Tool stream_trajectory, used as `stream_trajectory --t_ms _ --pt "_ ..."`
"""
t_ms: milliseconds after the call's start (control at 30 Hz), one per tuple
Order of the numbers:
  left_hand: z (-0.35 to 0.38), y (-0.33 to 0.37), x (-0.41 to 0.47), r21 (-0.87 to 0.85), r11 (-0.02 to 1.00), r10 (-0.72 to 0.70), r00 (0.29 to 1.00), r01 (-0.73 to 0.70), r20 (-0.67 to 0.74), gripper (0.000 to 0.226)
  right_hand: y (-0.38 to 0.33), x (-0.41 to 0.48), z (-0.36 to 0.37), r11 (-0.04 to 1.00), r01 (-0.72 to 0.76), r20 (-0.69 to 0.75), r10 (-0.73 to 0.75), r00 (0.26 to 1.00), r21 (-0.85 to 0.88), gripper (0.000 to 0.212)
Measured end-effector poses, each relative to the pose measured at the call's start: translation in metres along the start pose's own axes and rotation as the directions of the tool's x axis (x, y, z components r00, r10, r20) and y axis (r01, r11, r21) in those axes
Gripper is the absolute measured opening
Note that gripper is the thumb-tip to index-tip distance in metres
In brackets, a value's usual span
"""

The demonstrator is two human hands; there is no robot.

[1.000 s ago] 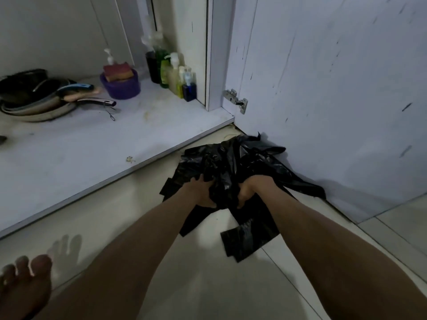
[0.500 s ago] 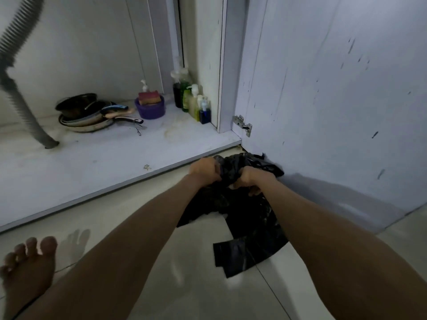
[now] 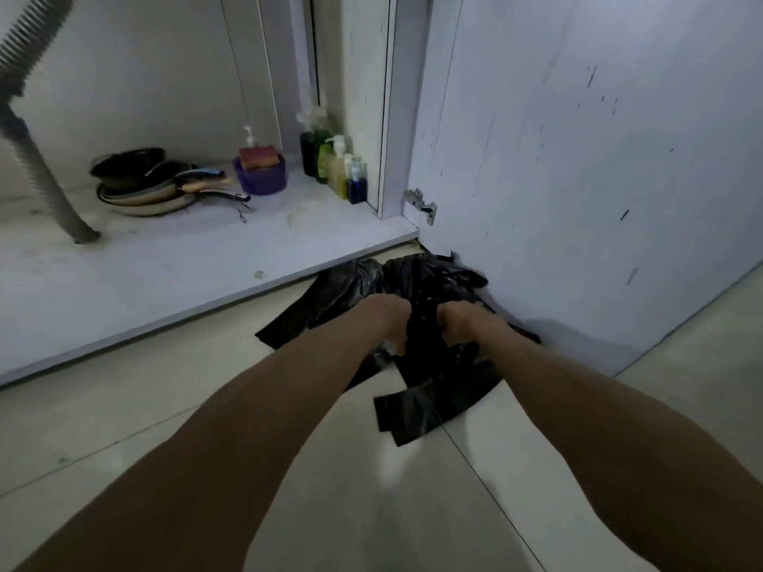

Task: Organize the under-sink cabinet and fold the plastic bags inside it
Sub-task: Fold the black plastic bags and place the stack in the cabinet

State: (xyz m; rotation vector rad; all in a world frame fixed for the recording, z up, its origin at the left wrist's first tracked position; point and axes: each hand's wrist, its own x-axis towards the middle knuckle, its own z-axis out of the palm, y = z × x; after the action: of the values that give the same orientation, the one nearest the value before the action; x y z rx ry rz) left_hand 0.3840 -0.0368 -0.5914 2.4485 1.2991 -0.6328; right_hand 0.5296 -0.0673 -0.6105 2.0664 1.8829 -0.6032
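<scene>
A crumpled heap of black plastic bags [image 3: 433, 365] lies on the tiled floor in front of the open under-sink cabinet [image 3: 173, 258], against the open door [image 3: 578, 179]. My left hand [image 3: 386, 319] and my right hand [image 3: 464, 324] are side by side on the heap, each gripping a bunch of the black plastic. The fingers are curled down into the bags and mostly hidden. Flat strips of bag stick out to the left and toward me.
Inside the cabinet stand stacked frying pans [image 3: 152, 187], a purple tub with a sponge [image 3: 260, 171], and several soap and cleaner bottles [image 3: 334, 163] in the right corner. A grey ribbed drain hose [image 3: 37, 158] comes down at left. A door hinge [image 3: 421, 202] juts out.
My view has tilted up and the cabinet shows more fully. Both hands, gripping throughout, have moved down onto the heap on the floor, which has spread out a little to the left.
</scene>
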Motion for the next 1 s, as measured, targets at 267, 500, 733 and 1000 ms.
stream_trajectory --t_ms 267,500,733,1000 --pt "0.072 0.037 0.017 0.119 0.980 0.148 0.982 -0.162 0.117 0.080 0.031 -0.030 0.069 0.989 -0.119 0.145 0.105 0.984 0.088 0.069" --pt "0.113 0.042 0.032 -0.035 0.979 0.200 0.980 -0.201 -0.021 0.036 0.032 -0.036 0.121 0.996 -0.089 0.039 0.088 0.995 0.005 0.049" --pt "0.045 0.033 0.039 -0.588 0.806 0.136 0.989 -0.072 0.064 0.032 0.019 -0.032 0.065 0.991 -0.129 -0.231 0.135 0.964 0.042 0.029" --pt "-0.047 0.011 0.019 -0.491 0.859 0.041 0.974 -0.149 -0.225 0.040 0.027 -0.047 -0.054 0.980 -0.091 -0.364 0.152 0.919 0.178 0.026"
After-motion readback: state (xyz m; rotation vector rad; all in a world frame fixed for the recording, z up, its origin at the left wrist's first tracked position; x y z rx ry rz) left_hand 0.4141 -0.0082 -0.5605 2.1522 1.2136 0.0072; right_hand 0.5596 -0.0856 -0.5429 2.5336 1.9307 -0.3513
